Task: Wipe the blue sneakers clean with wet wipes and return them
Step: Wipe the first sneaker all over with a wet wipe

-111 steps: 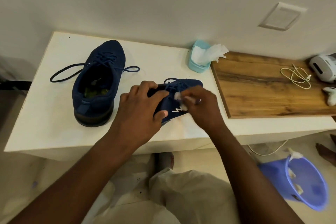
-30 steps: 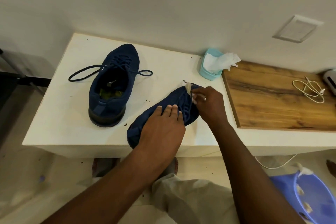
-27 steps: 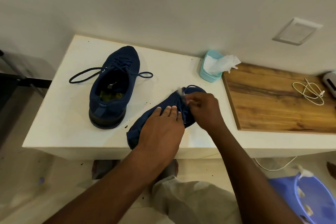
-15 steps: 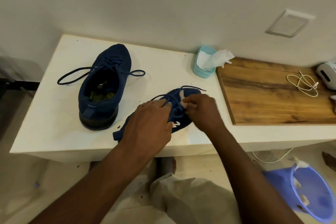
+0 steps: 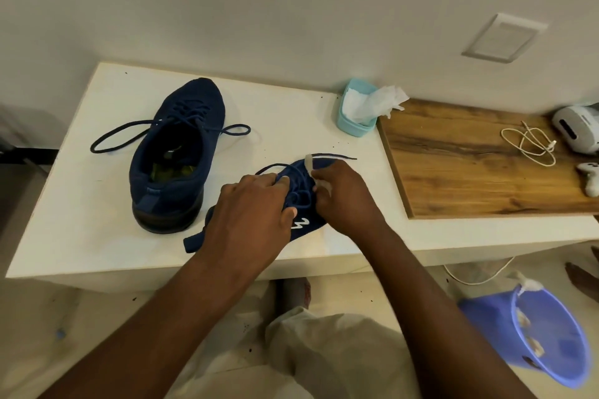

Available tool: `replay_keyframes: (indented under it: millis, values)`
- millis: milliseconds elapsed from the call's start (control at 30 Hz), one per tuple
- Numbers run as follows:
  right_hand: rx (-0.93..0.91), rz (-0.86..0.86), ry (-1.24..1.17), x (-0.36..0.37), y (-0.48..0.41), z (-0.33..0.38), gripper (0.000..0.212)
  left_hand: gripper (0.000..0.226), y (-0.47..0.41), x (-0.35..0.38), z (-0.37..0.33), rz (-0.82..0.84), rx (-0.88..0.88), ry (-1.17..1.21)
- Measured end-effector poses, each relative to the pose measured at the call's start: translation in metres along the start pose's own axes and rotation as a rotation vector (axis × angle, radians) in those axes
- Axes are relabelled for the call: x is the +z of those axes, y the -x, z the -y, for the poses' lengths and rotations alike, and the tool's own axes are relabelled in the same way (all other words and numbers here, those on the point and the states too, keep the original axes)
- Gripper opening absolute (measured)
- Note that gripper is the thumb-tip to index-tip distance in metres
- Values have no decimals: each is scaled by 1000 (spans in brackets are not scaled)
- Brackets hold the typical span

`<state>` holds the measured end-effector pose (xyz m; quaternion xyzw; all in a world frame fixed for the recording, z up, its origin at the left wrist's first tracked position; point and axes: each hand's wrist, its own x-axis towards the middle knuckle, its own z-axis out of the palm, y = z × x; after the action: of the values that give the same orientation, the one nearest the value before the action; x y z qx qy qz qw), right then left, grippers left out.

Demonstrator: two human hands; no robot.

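White surface [image 5: 97, 204] carries both sneakers: the upright sneaker [image 5: 178, 155] at left, the near sneaker [image 5: 308, 224] tipped over by the front edge. The left hand [image 5: 249, 220] curls its fingers [image 5: 275, 179] round it, likely steadying it. The right hand [image 5: 346, 197] pinches a wet wipe [image 5: 308, 161] at the loose laces [image 5: 299, 196] — which clutter the stroke. Bucket [image 5: 551, 334] and wipe tub [image 5: 355, 126] sit well apart.

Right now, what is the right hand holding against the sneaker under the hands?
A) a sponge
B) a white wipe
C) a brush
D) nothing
B: the right hand pinches a wipe against the laces of the sneaker.
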<state>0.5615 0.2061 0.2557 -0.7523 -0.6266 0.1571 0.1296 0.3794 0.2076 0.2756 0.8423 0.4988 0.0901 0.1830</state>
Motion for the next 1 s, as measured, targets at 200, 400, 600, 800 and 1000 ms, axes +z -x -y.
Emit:
replay_keyframes:
  millis: [200,400,600,800,1000]
  values:
    - [179,-163,-134,-10,-9,-24,14,51,1,-3,1,27,-17,12]
    - [202,-256,-87,1,-18,-17,25,34,10,-18,-4,141,-22,140]
    - [24,17,-61,-7,-8,-18,26,23,12,-21,4,169,-44,163]
    - [170,-185,-73,-10,-15,-12,25,22,10,-13,10,72,-47,200]
    - [156,57,-10,-22,-5,-10,20,35,8,-17,11,4,-62,252]
